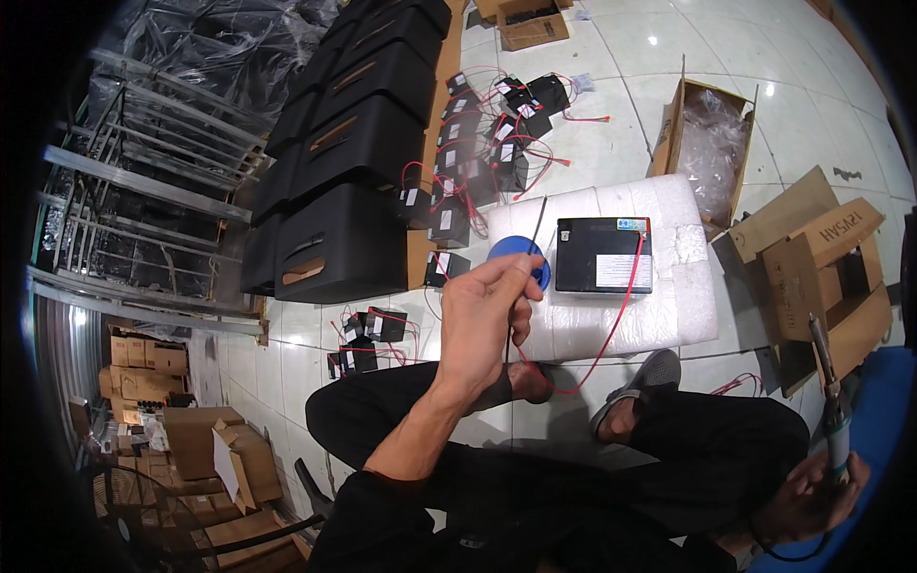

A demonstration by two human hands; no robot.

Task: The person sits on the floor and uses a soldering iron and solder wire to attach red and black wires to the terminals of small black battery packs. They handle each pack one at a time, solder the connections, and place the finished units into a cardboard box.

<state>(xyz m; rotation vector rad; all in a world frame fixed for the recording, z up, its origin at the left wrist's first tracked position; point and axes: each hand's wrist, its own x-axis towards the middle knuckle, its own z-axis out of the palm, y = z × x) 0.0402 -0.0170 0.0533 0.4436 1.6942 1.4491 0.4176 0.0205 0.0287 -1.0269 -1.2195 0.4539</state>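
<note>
My left hand (482, 315) is pinched on a thin black wire (539, 212), in front of a blue round object (509, 245) that it partly hides. A black battery (597, 256) with labels and a red wire (626, 310) at its right corner lies on a white foam block (690, 307). At the lower right, my right hand (817, 492) grips a soldering iron (836, 430), its metal tip pointing upward.
Several small black batteries (516, 162) with red leads lie beside stacked black cases (353, 191). Open cardboard boxes (802, 277) stand at right, metal racking (143, 181) at left. A fan (124, 506) and more cartons (201, 449) are at lower left.
</note>
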